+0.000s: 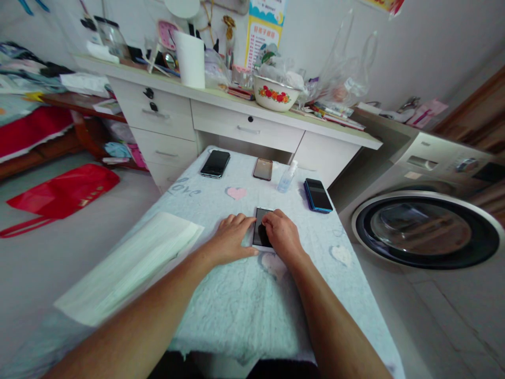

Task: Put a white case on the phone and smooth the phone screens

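A white-edged smartphone [259,235] with a dark screen lies flat on the cloth-covered table. My left hand [233,238] rests beside it, palm down, thumb and fingers apart, with fingertips at the phone's left edge. Over the right part of the screen, my right hand [283,234] is closed with its fingers curled and pressed together. Whatever those fingers hold, if anything, is hidden. Farther back stand a small clear spray bottle [288,177] and a brown-edged phone case [263,169]. A black phone [215,163] lies at back left, a blue-edged phone [317,195] at right.
White paper sheets [134,268] lie along the table's left side. Behind is a white desk [248,126] bearing a floral enamel bowl [276,93] and a paper roll [190,60]. A washing machine [422,152] stands right; a red bag [65,190] lies on the floor left.
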A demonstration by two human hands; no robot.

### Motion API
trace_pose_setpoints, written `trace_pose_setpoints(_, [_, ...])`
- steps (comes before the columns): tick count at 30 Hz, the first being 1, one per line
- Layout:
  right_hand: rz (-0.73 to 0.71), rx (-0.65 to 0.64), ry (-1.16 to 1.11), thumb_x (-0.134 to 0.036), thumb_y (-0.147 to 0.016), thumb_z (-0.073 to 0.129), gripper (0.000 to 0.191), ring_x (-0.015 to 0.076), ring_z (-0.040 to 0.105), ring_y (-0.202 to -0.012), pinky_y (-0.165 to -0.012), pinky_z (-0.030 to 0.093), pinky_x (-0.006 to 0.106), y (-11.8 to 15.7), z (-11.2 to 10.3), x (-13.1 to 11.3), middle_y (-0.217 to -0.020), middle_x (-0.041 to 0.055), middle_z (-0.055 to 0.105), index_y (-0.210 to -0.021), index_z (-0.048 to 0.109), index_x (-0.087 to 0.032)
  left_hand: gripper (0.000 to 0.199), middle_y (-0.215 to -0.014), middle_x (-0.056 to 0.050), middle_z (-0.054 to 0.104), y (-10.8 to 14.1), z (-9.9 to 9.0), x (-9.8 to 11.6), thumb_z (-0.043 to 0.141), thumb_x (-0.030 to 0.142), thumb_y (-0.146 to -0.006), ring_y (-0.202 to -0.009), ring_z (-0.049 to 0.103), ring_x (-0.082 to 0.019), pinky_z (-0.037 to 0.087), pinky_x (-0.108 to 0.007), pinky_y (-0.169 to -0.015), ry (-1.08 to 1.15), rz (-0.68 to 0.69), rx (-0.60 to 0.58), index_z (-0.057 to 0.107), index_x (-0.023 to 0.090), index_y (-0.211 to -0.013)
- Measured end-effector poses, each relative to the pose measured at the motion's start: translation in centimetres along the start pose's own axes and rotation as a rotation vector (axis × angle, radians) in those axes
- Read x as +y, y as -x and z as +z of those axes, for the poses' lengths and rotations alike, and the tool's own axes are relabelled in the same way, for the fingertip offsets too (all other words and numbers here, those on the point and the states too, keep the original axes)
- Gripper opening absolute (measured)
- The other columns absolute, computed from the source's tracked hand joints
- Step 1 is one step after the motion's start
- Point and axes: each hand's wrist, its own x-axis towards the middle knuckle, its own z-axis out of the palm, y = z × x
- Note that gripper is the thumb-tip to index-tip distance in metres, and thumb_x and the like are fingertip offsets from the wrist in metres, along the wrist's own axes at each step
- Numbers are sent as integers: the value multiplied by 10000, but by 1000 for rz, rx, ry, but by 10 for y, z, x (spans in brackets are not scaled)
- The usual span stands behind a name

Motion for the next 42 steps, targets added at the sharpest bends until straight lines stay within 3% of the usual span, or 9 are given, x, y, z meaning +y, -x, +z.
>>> trace_pose_setpoints(6, [-77, -24, -10, -130, -856, 421, 210, 143, 510, -863, -735, 347, 225, 2, -1, -5, -922, 35, 562, -913, 605, -213, 635, -1165, -57, 502, 0, 1, -1, 627, 510, -691, -1083, 443, -267, 355, -389, -914, -1, 9, 2, 412, 248, -1228])
trace_pose_setpoints(27, [-27, 15, -46, -191, -892, 440, 132, 138, 519, -797, -698, 341, 226, 1, 3, -4, -883, 18, 583, -920, 568, -208, 617, -1157, -64, 502, 1, -1, 1, 640, 500, -686, -1091, 446, -272, 362, -392, -913, -4, -1, -6, 424, 242, -1203])
trace_pose_setpoints(42, [-72, -23, -117, -115, -817, 472, 164, 139, 532, -887, -795, 381, 234, 0, 1, -3, -920, 34, 587, -873, 608, -187, 654, -1198, -65, 487, 0, -1, 1, 627, 507, -688, -1119, 433, -279, 348, -402, -930, 2, -21, -23, 392, 265, -1249])
